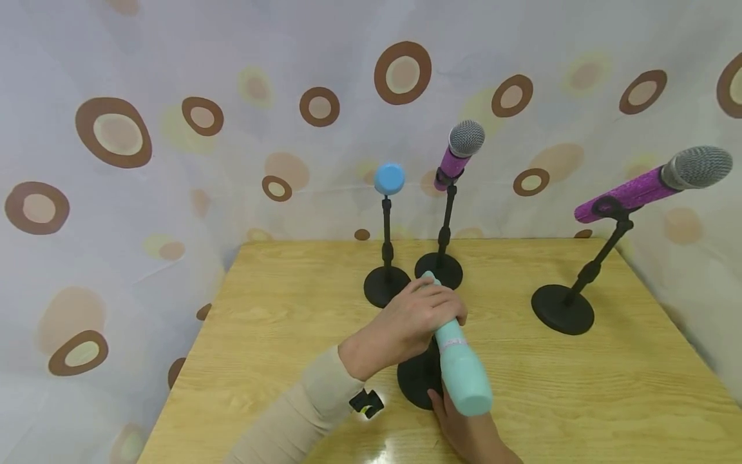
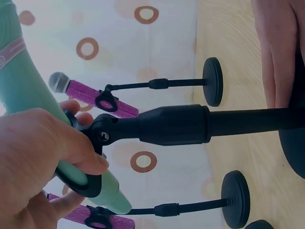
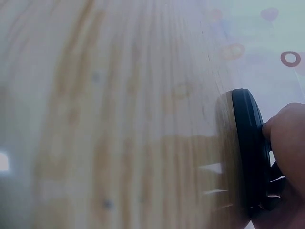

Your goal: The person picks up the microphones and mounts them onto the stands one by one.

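Observation:
A mint-green microphone [image 1: 464, 370], tapered and with a pale pink band, sits tilted in the clip of a black stand [image 2: 174, 125]. My left hand [image 1: 414, 316] grips the microphone at the clip; in the left wrist view the thumb [image 2: 90, 155] lies across the clip and fingertips show behind. The microphone's wide end points toward me, its narrow end away. Down at the stand's round base [image 1: 418, 379], my right hand [image 1: 466, 422] rests with fairly straight fingers [image 2: 276, 57] on it. In the right wrist view the base [image 3: 248, 148] stands beside part of that hand.
Behind, two black stands hold purple microphones with silver mesh heads, one in the middle [image 1: 455, 161] and one at right [image 1: 632, 193]. Another stand [image 1: 387, 248] bears a light-blue round end [image 1: 390, 178]. All stand on the wooden table [image 1: 278, 309] before a patterned cloth [image 1: 203, 58].

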The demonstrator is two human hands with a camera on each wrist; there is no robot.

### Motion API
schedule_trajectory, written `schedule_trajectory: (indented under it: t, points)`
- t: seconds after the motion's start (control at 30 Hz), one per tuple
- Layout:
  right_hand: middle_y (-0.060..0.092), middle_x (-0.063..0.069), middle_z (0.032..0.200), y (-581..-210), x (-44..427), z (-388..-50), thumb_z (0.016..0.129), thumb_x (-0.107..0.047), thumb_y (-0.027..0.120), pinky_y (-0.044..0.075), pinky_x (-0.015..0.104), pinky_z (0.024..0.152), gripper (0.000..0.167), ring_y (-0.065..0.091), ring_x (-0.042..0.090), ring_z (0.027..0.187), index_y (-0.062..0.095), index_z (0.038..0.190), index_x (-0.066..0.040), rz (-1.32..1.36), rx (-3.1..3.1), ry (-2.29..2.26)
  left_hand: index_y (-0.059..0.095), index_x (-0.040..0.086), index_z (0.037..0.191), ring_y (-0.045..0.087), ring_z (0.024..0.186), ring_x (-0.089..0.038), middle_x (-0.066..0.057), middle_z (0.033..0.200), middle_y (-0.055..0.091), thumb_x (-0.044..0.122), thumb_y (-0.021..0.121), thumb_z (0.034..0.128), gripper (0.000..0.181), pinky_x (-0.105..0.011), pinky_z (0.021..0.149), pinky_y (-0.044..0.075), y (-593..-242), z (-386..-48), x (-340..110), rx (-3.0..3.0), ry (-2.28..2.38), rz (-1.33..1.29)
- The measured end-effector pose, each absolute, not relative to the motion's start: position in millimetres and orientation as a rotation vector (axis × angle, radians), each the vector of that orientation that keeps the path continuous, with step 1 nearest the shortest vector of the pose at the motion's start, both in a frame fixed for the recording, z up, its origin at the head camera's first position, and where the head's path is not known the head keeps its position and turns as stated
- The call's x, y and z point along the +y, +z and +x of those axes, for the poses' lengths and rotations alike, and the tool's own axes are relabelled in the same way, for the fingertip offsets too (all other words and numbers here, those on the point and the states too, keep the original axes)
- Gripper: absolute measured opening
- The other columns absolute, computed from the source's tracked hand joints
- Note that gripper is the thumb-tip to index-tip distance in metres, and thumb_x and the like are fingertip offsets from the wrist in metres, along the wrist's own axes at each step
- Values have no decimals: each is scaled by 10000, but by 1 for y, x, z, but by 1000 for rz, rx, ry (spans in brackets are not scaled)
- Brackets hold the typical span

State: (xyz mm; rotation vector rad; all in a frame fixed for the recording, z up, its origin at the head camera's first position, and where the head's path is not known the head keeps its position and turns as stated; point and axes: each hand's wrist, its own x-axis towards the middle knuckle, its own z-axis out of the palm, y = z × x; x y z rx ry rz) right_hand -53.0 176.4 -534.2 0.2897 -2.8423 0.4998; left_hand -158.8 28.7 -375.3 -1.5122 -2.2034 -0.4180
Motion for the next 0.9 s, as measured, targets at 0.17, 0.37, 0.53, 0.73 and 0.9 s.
schedule_trajectory:
  t: [0.17, 0.37, 0.53, 0.73, 0.9]
  points:
    - [584, 180, 1183, -535, 177, -54, 926, -186, 698, 509, 439, 894, 461, 566, 282, 1076, 534, 1290, 42, 275, -2844, 528, 619, 214, 1049, 593, 1176, -99, 92, 1146, 668, -72, 702, 804, 385, -389, 1155, 386, -378, -158, 29, -2201, -455, -1484]
    - [569, 201, 1230, -534, 177, -53, 922, -178, 703, 506, 461, 922, 496, 561, 300, 1118, 517, 1323, 47, 289, -2840, 542, 621, 210, 1065, 597, 1189, -103, 87, 1144, 677, 1, 724, 811, 345, -405, 1172, 365, -382, -155, 31, -2210, -518, -1447]
    - [543, 216, 1311, -535, 177, -52, 920, -185, 707, 501, 474, 957, 564, 550, 314, 1182, 471, 1379, 44, 299, -2820, 553, 604, 200, 1112, 585, 1211, -89, 84, 1160, 666, 74, 694, 825, 326, -389, 1205, 313, -385, -153, 33, -2238, -563, -1427]
    - [473, 235, 1432, -538, 178, -53, 941, -194, 682, 471, 509, 1024, 646, 494, 353, 1302, 379, 1463, 37, 292, -2841, 615, 583, 167, 1147, 579, 1218, -108, 53, 1152, 651, 117, 722, 790, 386, -379, 1231, 258, -388, -152, 32, -2246, -657, -1437]
    - [449, 232, 1460, -538, 178, -54, 957, -199, 658, 453, 520, 1044, 629, 466, 348, 1331, 379, 1470, 35, 281, -2884, 636, 584, 184, 1086, 592, 1166, -75, 78, 1098, 648, 187, 752, 841, 296, -383, 1201, 320, -389, -153, 34, -2208, -617, -1395]
